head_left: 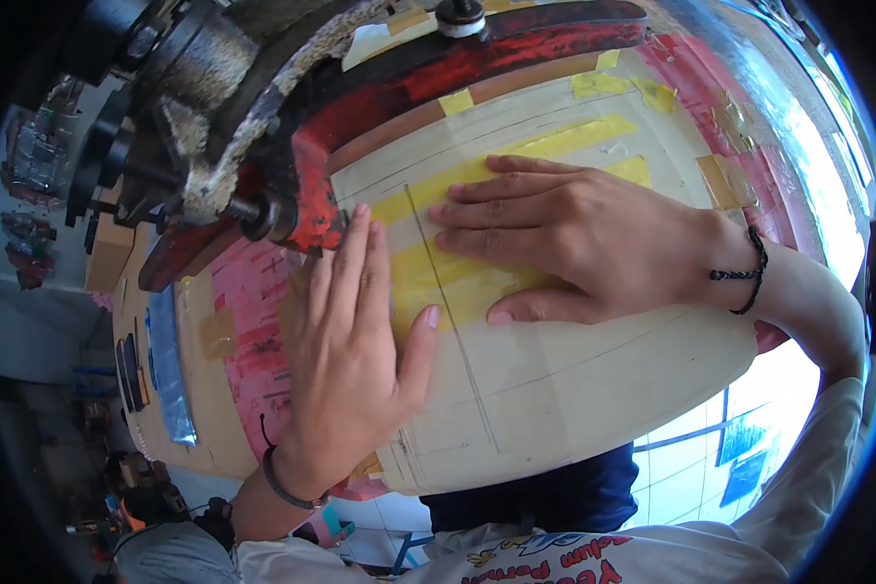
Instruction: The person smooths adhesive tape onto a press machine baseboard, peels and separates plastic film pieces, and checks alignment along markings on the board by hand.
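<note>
A cream board (574, 380) with pencil lines and yellow tape strips (565, 139) lies under both hands. My left hand (352, 341) rests flat on its left part, fingers stretched towards the red metal frame (316, 175) of a machine, fingertips close to its lower end. Flat on the yellow tape, right of a long dark line (433, 253), lies my right hand (565, 238), fingers spread and thumb apart. Neither hand grips anything. Dark bands circle both wrists.
The machine's metal body (204, 78) with bolts fills the upper left. Pink sheeting (253, 341) and brown tape cover the table beneath the board. A blue-grey strip (171, 360) and dark tools (128, 370) lie at left. Tiled floor (691, 467) shows below right.
</note>
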Tool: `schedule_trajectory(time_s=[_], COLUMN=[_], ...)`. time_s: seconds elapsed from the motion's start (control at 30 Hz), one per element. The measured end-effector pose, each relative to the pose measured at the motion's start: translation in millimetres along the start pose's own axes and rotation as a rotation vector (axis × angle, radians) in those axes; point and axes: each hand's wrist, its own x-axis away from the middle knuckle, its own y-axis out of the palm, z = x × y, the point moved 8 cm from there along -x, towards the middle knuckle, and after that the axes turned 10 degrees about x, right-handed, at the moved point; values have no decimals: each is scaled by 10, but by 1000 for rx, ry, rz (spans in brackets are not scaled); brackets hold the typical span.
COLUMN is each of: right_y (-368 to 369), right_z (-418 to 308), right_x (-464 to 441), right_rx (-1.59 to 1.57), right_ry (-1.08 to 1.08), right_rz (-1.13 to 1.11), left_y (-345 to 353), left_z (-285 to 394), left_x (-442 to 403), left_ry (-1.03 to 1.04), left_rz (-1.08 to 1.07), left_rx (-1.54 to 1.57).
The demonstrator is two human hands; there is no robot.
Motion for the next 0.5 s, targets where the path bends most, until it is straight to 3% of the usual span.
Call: schedule_trajectory(time_s=[0.5], right_y=[-3], right_z=[3], right_x=[-5], right_rx=[19], right_ry=[-4], right_rz=[-21], left_y=[29], left_z=[82], left_x=[49], left_ry=[33], left_rz=[-65], left_rx=[95])
